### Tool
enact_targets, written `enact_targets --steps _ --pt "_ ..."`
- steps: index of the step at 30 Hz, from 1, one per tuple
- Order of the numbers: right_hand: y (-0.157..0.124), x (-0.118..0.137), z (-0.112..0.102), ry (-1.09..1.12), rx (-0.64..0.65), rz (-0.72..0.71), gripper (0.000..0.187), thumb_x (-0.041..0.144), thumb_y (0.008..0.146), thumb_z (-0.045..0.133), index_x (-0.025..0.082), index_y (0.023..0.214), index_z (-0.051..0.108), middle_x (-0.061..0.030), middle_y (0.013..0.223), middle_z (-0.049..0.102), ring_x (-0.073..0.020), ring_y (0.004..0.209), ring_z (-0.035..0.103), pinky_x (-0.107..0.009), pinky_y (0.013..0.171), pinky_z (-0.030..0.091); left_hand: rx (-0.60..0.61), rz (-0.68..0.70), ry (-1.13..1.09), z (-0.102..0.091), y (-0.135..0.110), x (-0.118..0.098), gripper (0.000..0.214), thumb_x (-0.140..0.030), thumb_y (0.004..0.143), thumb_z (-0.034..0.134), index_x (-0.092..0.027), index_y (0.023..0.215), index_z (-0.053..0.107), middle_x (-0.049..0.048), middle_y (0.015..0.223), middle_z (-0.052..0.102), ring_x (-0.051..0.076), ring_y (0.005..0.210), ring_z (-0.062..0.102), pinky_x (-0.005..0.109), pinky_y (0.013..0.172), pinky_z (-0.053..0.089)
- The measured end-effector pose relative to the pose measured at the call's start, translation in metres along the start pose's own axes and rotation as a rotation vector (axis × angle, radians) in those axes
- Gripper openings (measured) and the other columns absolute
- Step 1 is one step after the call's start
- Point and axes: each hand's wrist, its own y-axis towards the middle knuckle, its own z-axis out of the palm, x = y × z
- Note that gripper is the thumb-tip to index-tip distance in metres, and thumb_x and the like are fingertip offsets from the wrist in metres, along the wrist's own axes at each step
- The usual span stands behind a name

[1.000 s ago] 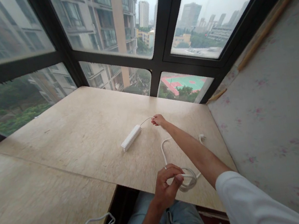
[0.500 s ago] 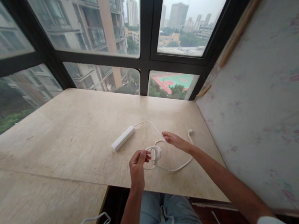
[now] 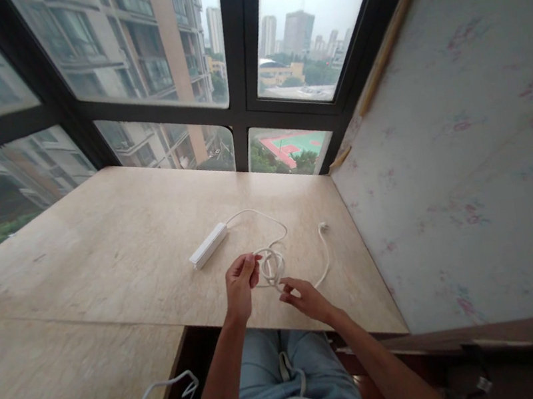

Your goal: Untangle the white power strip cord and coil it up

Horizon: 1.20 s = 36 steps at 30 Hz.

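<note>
The person's left hand (image 3: pixel 242 283) pinches one side of a loosely coiled white cord (image 3: pixel 271 265) above the desk (image 3: pixel 147 211). The right hand (image 3: pixel 306 299) is at the coil's lower edge, fingers slightly parted; from here I can't tell whether it grips. The loops cross loosely, so a hard pull could knot them, I'd say, or drag the white bar (image 3: pixel 208 246) or the plug (image 3: pixel 322 225) across the desk. I can read no brand, label or writing on either.
</note>
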Motion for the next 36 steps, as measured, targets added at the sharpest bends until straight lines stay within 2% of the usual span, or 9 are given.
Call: enact_targets --steps 2,5,9,12,19,25,28,31,36 --pt "-0.003 0.008 -0.017 -0.012 -0.010 -0.049 0.028 0.046 0.091 0.052 0.027 0.102 0.070 -0.0046 0.082 0.068 -0.0206 0.078 0.064 -0.036 0.076 0.051 -0.009 -0.005 -0.008 -0.006 0.003 -0.007 0.037 -0.050 0.076 0.068 -0.013 0.078 0.067 -0.0068 0.049 0.036 0.004 0.042 0.026 0.019 0.041 0.017" --pt "-0.013 0.020 -0.059 -0.039 -0.067 -0.106 0.027 0.043 0.092 0.051 0.026 0.091 0.072 -0.0049 0.078 0.066 -0.0199 0.075 0.062 -0.033 0.068 0.048 -0.024 0.026 0.135 -0.022 0.009 -0.018 0.034 -0.048 0.075 0.069 -0.014 0.074 0.068 -0.0078 0.045 0.032 0.004 0.040 0.023 0.019 0.041 0.016" --pt "-0.026 0.028 -0.112 -0.156 -0.213 -0.157 0.026 0.042 0.092 0.052 0.026 0.089 0.073 -0.0065 0.076 0.064 -0.0212 0.071 0.060 -0.034 0.065 0.047 0.071 0.203 0.548 -0.040 0.013 -0.025 0.027 -0.043 0.071 0.072 -0.016 0.066 0.072 0.0003 0.054 0.057 0.011 0.051 0.046 0.022 0.048 0.032" --pt "-0.027 0.023 -0.134 -0.304 -0.232 -0.183 0.028 0.043 0.092 0.051 0.025 0.089 0.073 -0.0077 0.076 0.065 -0.0220 0.073 0.060 -0.036 0.068 0.046 0.165 0.308 0.762 -0.046 0.015 -0.022 0.026 -0.043 0.075 0.068 -0.018 0.067 0.074 0.0024 0.060 0.065 0.015 0.057 0.054 0.024 0.055 0.037" --pt "-0.015 0.000 -0.136 -0.480 -0.330 -0.215 0.028 0.041 0.092 0.052 0.024 0.084 0.073 -0.0074 0.073 0.068 -0.0229 0.074 0.060 -0.039 0.074 0.043 0.365 0.395 1.259 -0.053 0.015 -0.012 0.036 -0.046 0.089 0.049 -0.022 0.077 0.074 0.0070 0.072 0.072 0.019 0.067 0.062 0.027 0.063 0.037" --pt "-0.009 0.006 -0.125 -0.404 -0.379 -0.248 0.026 0.040 0.093 0.052 0.025 0.086 0.072 -0.0066 0.078 0.069 -0.0225 0.079 0.060 -0.039 0.079 0.041 0.545 0.156 1.497 -0.048 0.009 -0.005 0.033 -0.036 0.092 0.044 -0.021 0.081 0.072 0.0095 0.081 0.071 0.023 0.079 0.063 0.030 0.070 0.040" --pt "-0.003 0.013 -0.125 -0.342 -0.355 -0.259 0.027 0.041 0.093 0.052 0.025 0.085 0.072 -0.0060 0.079 0.068 -0.0223 0.081 0.060 -0.039 0.081 0.041 0.588 0.108 1.574 -0.029 0.003 0.003 0.033 -0.017 0.088 0.044 -0.021 0.112 0.066 0.0126 0.102 0.070 0.025 0.093 0.064 0.034 0.079 0.043" --pt "0.002 0.018 -0.129 -0.277 -0.369 -0.287 0.028 0.043 0.093 0.051 0.025 0.086 0.071 -0.0059 0.081 0.068 -0.0223 0.084 0.060 -0.040 0.083 0.042 0.627 0.215 1.573 0.000 -0.003 0.014 0.054 -0.007 0.082 0.046 -0.021 0.133 0.051 0.0136 0.119 0.064 0.025 0.104 0.062 0.036 0.087 0.044" --pt "0.001 0.021 -0.140 -0.199 -0.415 -0.278 0.029 0.045 0.093 0.050 0.025 0.088 0.071 -0.0066 0.085 0.068 -0.0224 0.089 0.061 -0.039 0.085 0.044 0.589 0.380 1.425 0.039 -0.011 0.029 0.044 -0.031 0.087 0.056 -0.014 0.127 0.052 0.0162 0.121 0.063 0.029 0.110 0.059 0.040 0.092 0.044"
